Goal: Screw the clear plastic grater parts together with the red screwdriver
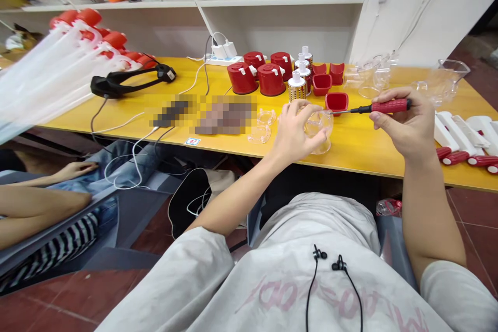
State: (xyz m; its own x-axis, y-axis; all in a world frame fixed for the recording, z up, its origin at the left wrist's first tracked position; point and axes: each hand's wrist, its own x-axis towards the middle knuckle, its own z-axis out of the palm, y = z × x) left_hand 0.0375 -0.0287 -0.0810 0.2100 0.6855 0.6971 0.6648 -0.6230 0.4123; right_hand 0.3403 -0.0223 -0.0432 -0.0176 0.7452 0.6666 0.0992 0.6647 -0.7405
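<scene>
The person's left hand (295, 132) curls its fingers around a clear plastic housing (319, 132), held just above the yellow table (350, 150) near its front edge. The right hand (402, 123) pinches a red-handled screwdriver (389, 106) between thumb and fingers, its thin shaft reaching left to the housing's rim. Just behind that shaft sits a small red square cup (336, 102), the nearest thing in the way. Two clear plastic rings (261, 125) lie left of the left hand. Farther back stand red cylindrical covers (257, 79), metal grater drums (296, 92) and clear plastic jugs (439, 83). White parts with red handles (462, 137) lie right of the right hand. At lower left, a co-worker's arm (39, 202) rests apart from the table.
</scene>
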